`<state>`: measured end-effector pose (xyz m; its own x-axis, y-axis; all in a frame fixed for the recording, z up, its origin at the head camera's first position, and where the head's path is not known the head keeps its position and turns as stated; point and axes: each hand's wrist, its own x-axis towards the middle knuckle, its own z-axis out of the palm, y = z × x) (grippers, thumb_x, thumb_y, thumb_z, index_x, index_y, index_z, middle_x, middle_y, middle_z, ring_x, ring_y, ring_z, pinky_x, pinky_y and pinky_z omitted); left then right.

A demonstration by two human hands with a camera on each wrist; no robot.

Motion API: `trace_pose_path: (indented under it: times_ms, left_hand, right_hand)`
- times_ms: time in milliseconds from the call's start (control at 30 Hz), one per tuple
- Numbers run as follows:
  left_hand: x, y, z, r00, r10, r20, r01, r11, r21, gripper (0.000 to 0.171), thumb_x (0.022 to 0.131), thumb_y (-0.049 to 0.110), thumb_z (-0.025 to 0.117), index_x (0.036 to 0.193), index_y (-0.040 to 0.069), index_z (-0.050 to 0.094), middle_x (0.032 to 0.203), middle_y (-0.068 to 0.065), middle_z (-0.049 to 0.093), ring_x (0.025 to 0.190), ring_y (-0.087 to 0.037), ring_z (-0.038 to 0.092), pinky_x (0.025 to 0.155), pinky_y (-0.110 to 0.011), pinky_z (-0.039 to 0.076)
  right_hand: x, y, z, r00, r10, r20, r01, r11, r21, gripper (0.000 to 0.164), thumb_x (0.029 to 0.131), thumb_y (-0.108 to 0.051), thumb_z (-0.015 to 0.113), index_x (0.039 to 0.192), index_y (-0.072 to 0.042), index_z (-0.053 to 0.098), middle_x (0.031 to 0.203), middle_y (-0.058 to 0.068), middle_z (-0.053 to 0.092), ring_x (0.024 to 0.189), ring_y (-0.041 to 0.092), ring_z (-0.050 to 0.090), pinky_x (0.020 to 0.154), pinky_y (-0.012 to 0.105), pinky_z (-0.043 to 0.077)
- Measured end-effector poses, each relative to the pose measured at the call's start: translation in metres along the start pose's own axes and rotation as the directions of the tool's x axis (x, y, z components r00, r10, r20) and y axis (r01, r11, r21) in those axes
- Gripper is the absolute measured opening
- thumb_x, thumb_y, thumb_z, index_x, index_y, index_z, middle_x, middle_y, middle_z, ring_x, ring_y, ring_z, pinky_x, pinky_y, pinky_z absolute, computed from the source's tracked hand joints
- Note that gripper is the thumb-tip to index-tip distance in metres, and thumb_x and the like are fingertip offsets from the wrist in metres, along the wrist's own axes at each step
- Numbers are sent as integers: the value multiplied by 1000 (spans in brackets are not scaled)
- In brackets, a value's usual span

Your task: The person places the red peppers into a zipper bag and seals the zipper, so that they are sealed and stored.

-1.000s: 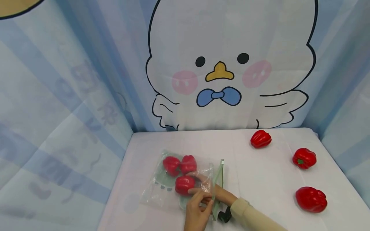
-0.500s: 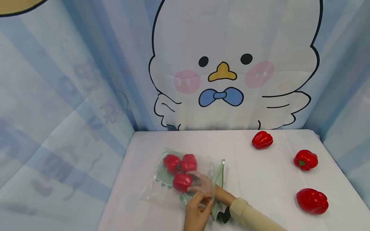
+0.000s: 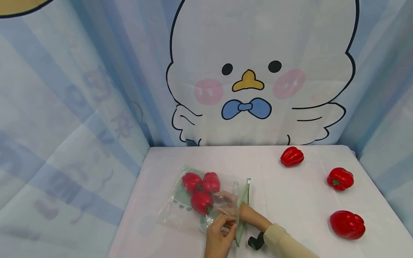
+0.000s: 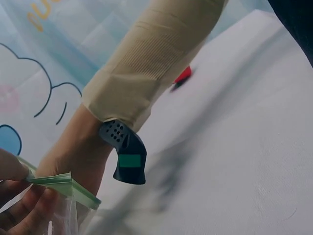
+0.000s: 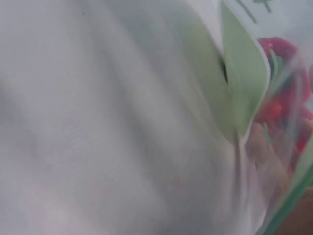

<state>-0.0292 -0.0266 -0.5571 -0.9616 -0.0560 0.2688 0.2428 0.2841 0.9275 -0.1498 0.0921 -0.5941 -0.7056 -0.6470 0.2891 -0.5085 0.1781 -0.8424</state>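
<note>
Red peppers lie inside a clear bag, just left of the loose-fingered right hand; the left hand pinches the bag near its opening.

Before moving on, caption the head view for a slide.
Left fingers pinch a clear bag's green edge; right fingers lie inside, beside three red peppers.

Passage over the table between the bag and three loose peppers, right forearm across its near end

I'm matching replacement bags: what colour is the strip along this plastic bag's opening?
Light green; the strip shows best in the left wrist view.
</note>
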Motion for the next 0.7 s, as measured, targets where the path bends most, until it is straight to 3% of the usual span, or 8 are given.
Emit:
trace_pose_path:
  times_ms: [67,100,133,300,500,567,633,700]
  left_hand:
    - [0,0,1,1000,-3,-1,3,1000,-3,22,85,-7,77,99,9,73,89,-5,70,80,-1,65,57,-14,58]
    - [0,0,1,1000,-6,0,6,1000,-6,22,85,-7,78,99,9,73,89,-5,71,80,-1,66,57,-14,58]
    - [0,0,1,1000,-8,1,8,1000,-6,22,85,-7,78,99,9,73,89,-4,70,79,0,65,56,-14,58]
    - [-1,-1,1,1000,-25,8,25,999,21,22,85,-5,78,99,11,73,89,-2,70,79,3,63,57,-14,58]
    - [-2,-3,2,999,-36,29,34,996,88,21,86,-3,78,100,12,73,90,-1,71,78,5,61,58,-14,56]
    - [-3,-5,2,999,-11,35,7,994,109,22,86,-3,77,102,12,72,91,-1,71,77,6,60,58,-12,55]
    - [-5,-7,3,997,64,45,-71,982,177,25,85,-4,77,103,12,71,92,0,70,75,7,59,57,-9,52]
    - [-6,-10,4,985,165,56,-174,941,289,29,81,-4,79,103,13,70,90,3,68,72,7,57,58,-5,48]
  right_hand:
    - [-5,-1,-3,997,71,9,-70,997,-10,43,97,-10,72,134,6,57,130,26,68,118,36,69,102,39,60]
    - [-7,-1,-4,997,73,17,-73,997,11,42,98,-11,71,134,5,58,132,26,68,120,43,67,104,43,59]
    - [-10,-2,-5,994,109,22,-109,994,22,42,99,-14,70,136,3,58,134,25,67,121,43,66,105,41,59]
    - [-26,-8,-12,961,272,38,-275,945,175,41,101,-19,67,138,-3,59,140,23,64,127,37,65,104,23,53]
    - [-40,-11,-18,948,315,50,-313,892,326,41,101,-14,63,139,1,58,143,30,60,123,8,67,101,16,52]
    - [-44,-13,-20,945,325,47,-320,878,355,41,102,-13,62,140,1,57,144,29,59,123,0,64,102,16,50]
    - [-48,-15,-21,941,337,38,-327,869,371,41,103,-13,61,141,0,57,145,29,58,123,-5,62,103,15,49]
    - [-52,-17,-22,937,348,27,-330,861,387,41,104,-15,60,143,0,56,146,28,58,124,-6,61,104,15,47]
